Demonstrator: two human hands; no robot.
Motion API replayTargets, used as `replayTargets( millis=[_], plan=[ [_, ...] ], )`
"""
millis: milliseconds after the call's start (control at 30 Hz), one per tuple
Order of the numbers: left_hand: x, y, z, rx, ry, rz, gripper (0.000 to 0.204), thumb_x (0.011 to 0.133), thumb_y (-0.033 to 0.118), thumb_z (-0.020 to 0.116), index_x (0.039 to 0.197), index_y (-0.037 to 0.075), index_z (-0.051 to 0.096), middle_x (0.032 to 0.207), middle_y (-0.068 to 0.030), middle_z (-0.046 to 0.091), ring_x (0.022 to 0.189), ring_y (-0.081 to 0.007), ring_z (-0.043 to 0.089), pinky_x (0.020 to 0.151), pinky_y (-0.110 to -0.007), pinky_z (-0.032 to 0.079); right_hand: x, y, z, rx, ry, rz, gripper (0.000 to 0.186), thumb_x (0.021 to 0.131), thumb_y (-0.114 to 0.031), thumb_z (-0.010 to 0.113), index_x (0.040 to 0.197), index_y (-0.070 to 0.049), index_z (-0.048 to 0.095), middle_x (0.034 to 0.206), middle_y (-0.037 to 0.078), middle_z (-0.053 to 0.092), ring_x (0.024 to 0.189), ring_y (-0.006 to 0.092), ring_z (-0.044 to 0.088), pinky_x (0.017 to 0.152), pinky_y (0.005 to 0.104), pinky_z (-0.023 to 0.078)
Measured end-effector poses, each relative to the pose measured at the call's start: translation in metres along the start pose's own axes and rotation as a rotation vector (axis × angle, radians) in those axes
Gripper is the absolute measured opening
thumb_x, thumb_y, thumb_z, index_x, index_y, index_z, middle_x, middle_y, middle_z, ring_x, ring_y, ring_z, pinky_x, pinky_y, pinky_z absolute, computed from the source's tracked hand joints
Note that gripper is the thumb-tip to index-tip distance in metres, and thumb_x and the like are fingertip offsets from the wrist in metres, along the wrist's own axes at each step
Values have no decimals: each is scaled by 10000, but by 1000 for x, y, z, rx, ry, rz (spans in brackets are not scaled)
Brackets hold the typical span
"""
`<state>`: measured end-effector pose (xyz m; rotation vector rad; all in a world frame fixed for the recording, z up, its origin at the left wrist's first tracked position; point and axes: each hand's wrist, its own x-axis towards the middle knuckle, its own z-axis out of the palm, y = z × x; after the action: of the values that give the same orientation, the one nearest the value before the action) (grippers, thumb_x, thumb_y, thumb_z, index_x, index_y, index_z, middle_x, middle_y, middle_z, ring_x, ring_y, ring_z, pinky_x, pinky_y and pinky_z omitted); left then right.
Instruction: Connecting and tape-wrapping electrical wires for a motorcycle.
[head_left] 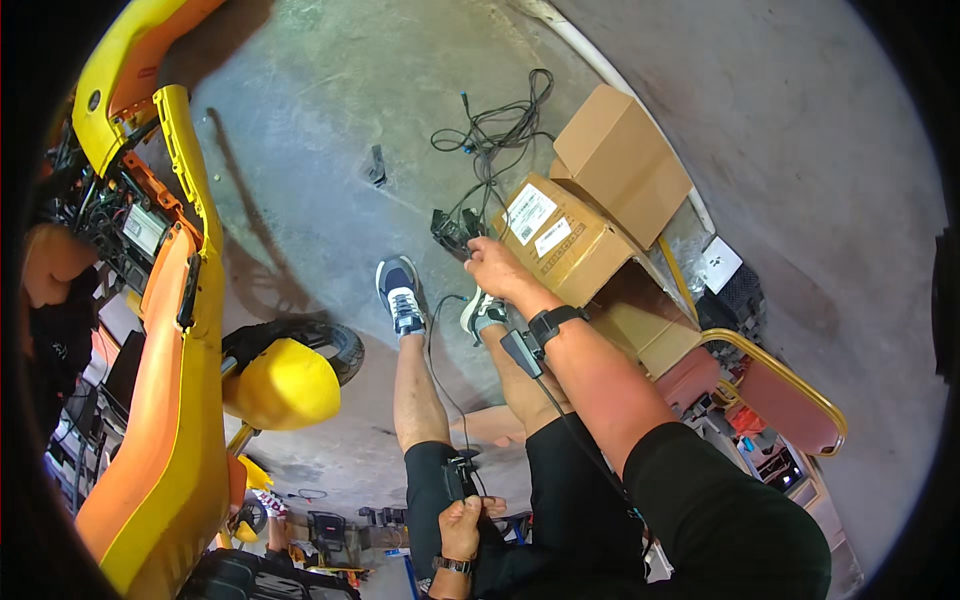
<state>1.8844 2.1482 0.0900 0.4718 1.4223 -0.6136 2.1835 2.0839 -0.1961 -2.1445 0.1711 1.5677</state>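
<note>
Out in front of me, my right hand (492, 268) is closed at the lower edge of a black boxy part (455, 230) with cables running from it, beside the carton. Its exact kind is hard to make out. Close to my lap, my left hand (463, 527) grips a smaller black part (459, 478), from which a thin black cable (437, 368) runs forward between my legs. A tangle of black cable with blue connectors (515, 125) lies on the floor beyond my right hand. A small black bracket-like piece (376, 166) rests on the floor farther left.
An opened cardboard box (565, 235) stands just right of my right hand, with a red-padded, gold-framed chair (790, 395) behind it. A yellow and orange vehicle body (165, 420) fills the left side, with a yellow fender (285, 385) and wheel. Another person's arm (55, 265) shows far left.
</note>
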Motion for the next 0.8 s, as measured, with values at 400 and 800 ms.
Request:
replayTargets(
  millis=[400, 800],
  plan=[
    [1, 7, -6, 5, -17, 16, 345, 982, 210, 499, 883, -100, 611, 890, -235, 680, 773, -277, 679, 745, -359, 546, -23, 13, 16, 91, -7, -16, 302, 842, -253, 634, 1032, -19, 649, 974, 186, 666, 936, 326, 633, 803, 382, 483],
    [1, 6, -5, 19, -21, -3, 390, 980, 273, 509, 882, -89, 616, 888, -229, 677, 770, -275, 673, 754, -376, 544, -31, 37, 30, -171, -56, -177, 234, 821, -268, 631, 920, -57, 648, 911, 178, 657, 904, 362, 616, 777, 431, 479]
  ],
)
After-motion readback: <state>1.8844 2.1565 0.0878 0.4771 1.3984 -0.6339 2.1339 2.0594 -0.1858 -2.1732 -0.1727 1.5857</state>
